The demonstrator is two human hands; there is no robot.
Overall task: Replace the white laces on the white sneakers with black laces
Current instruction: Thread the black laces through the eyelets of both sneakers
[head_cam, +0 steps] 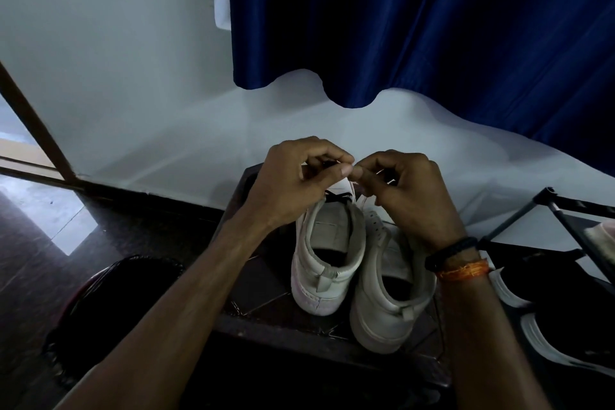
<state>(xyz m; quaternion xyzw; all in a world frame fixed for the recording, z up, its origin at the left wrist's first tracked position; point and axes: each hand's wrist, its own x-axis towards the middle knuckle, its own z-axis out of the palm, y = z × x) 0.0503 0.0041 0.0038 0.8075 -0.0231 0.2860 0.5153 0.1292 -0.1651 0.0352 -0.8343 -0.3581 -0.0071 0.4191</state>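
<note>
Where black lace shows, white sneakers look scuffed.

Around your work spot: curtain, wall, stool, rack and spare shoes.

Ahead of you a dark blue curtain hangs over a pale wall. At your left a brown door frame slants beside the dark floor, and a round black stool sits below. At your right a black metal rack stands above dark shoes with white soles.
</note>
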